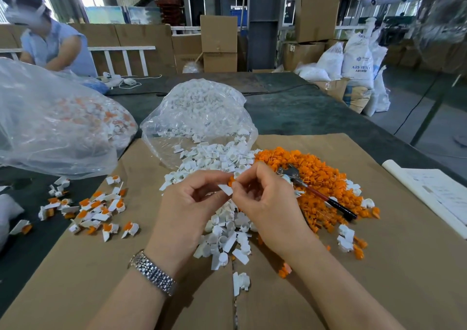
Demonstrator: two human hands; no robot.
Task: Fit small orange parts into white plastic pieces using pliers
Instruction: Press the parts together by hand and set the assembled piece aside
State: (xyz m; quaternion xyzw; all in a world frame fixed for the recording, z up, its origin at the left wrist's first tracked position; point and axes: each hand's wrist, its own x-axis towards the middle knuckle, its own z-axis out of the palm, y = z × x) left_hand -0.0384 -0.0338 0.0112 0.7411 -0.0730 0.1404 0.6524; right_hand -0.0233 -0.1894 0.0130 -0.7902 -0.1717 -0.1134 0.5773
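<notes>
A dark table (290, 109) carries a sheet of brown cardboard (379, 266) whose right edge runs just beside a white paper roll (429, 190). At the left a big clear bag (50, 117) holds white pieces with orange fitted in; a smaller clear bag (202, 117), mouth open toward the person, spills loose white pieces (222, 238) down the middle of the cardboard. Right of them, touching, lies the orange parts heap (316, 175), and the pliers (316, 192) rest on it, dark handles pointing right and near. Finished pieces (101, 211) lie scattered at the cardboard's left edge, with bare cardboard nearest the person. Over the white pile, the left hand (187, 203) pinches a white piece (225, 190), while the right hand (265, 198), fingertips pressed together, pinches a small orange part (230, 181) against it
</notes>
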